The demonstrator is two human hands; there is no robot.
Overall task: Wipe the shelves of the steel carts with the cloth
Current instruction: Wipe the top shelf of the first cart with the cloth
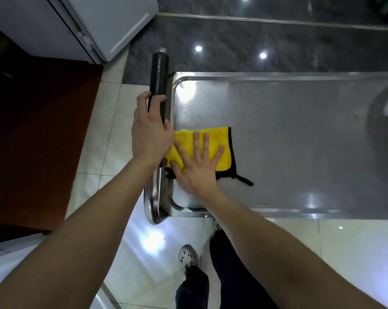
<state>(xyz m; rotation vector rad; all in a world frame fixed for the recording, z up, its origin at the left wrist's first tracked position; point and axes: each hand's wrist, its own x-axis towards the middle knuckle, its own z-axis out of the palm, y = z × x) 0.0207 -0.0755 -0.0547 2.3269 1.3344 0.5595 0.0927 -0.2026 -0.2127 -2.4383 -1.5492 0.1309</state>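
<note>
Cloth first: it is yellow with a black edge. It lies flat on the top shelf of the steel cart, close to the shelf's left edge and about halfway between the two corners at that end. The right hand rests on top of it. Its fingers are straight and spread out, so the hand presses the cloth down and does not grab it. A thin black loop of the cloth sticks out toward the near edge.

The left hand is just past the shelf's left edge, with its fingers curled tight round the black handle. That should stop the cart from rolling away on the shiny floor.

Most of the shelf looks like it has yet to be wiped. I think the best way is to keep the palm flat and push the cloth in long, straight lines from the left edge toward the right edge. Each line should sit just beside the last, and the cloth should go right into the round corners under the rim.

A small pale speck sits near the right end and may need a harder rub. A round thing stands at the right edge, and I cannot tell what it is. It may have to be lifted to clean under it.
</note>
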